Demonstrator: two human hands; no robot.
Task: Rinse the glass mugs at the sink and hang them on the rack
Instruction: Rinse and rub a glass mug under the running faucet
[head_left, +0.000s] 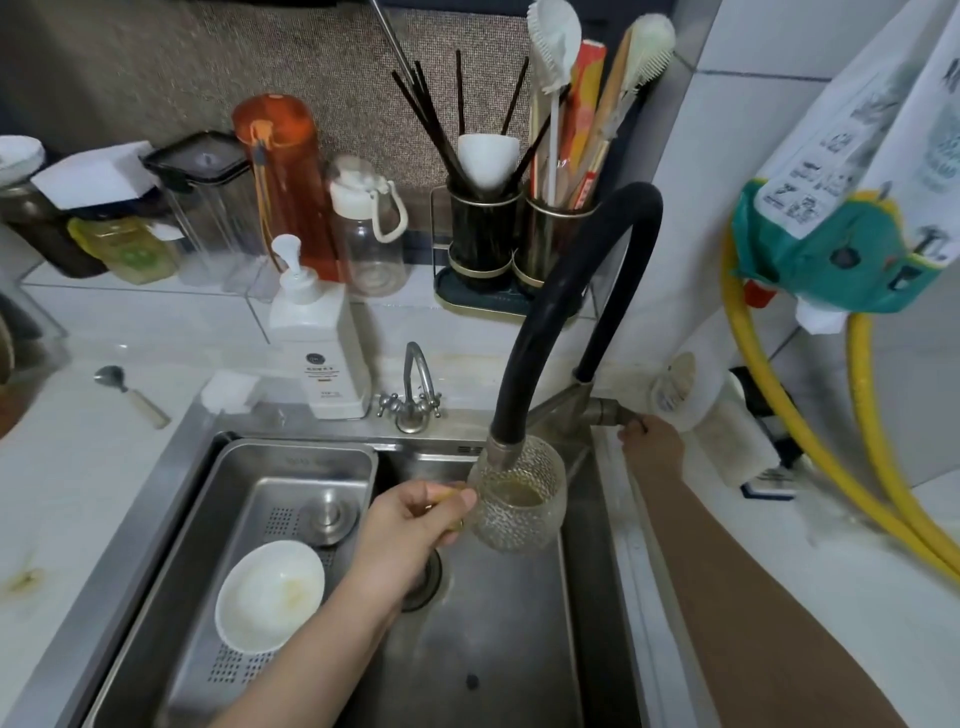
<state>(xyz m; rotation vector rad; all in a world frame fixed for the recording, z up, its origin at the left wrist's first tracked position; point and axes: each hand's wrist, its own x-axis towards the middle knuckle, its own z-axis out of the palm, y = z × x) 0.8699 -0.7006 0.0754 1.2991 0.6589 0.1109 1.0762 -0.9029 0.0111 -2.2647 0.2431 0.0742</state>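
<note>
Two hands: I see both of mine in play at the sink (592, 597), which is set into the white desk (78, 493).
Left hand: my left hand (410, 525) has its fingers curled around the amber handle of the glass mug (519, 499), thumb on top.
Glass mug: I hold it upright over the sink's far right part, away from the walls; it is dimpled clear glass with a little brownish liquid in the bottom.
Faucet: the black hose faucet (566, 291) arches over from the sink's far right corner, and its metal nozzle dips just inside the mug's rim.
Right hand: my right hand (649, 441) reaches the faucet lever (608, 410) at the sink's right edge; fingertips touch its end, but I cannot tell whether they wrap it.
Sink contents: a steel drain tray (291, 467) sits in the left half, with a white bowl (270, 595) lying in its near part.
Desk behind sink: a white pump bottle (317, 332) stands at the far rim beside a small chrome tap (415, 384).
Desk left: a spoon (130, 395) lies near the sink's far left corner.
</note>
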